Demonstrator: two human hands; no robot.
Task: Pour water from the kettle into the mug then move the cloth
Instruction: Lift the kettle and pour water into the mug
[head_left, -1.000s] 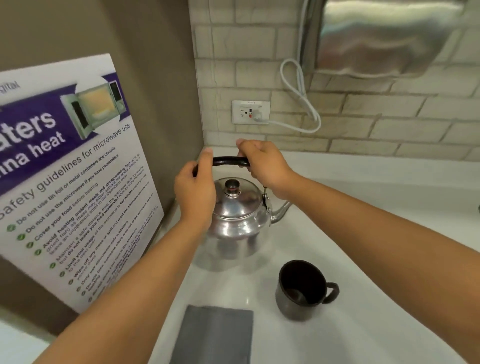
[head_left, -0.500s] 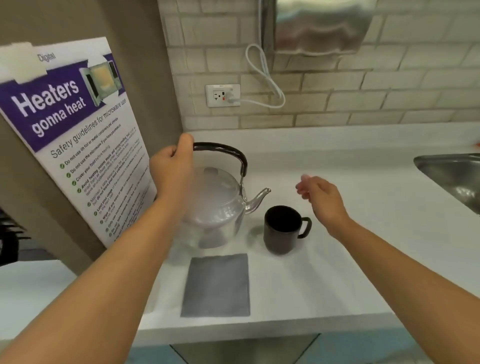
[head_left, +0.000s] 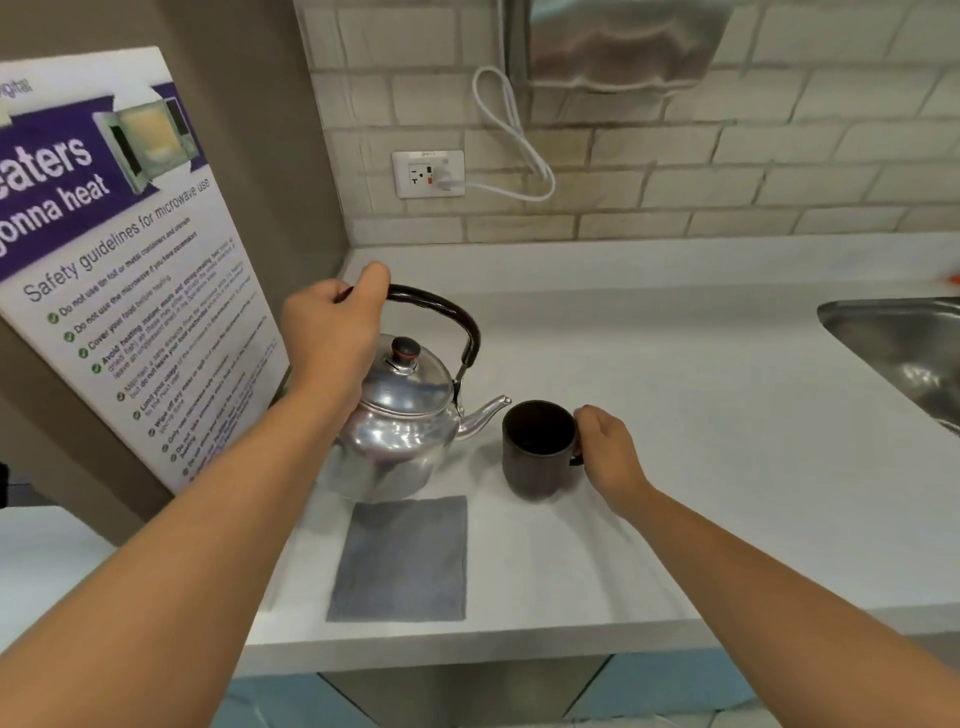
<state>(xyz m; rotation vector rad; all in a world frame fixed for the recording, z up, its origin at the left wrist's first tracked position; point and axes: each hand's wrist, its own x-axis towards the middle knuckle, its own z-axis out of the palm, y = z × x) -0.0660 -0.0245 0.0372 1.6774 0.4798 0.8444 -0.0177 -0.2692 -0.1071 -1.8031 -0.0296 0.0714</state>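
A shiny metal kettle (head_left: 400, 426) with a black arched handle stands on the white counter (head_left: 701, 467), its spout pointing right toward the mug. My left hand (head_left: 332, 332) grips the left end of that handle. The dark mug (head_left: 535, 447) stands upright just right of the spout, and my right hand (head_left: 608, 452) is closed on its handle from the right side. A flat grey cloth (head_left: 402, 561) lies on the counter in front of the kettle, near the front edge.
A microwave safety poster (head_left: 119, 291) leans on the brown wall to the left. A steel sink (head_left: 904, 348) is set into the counter at right. On the brick back wall are a socket (head_left: 428, 174) with a white cord and a metal dispenser (head_left: 618, 44).
My right hand let go of the kettle handle, swung right and took hold of the mug's handle. My left hand kept its hold on the kettle, which now sits closer to the mug.
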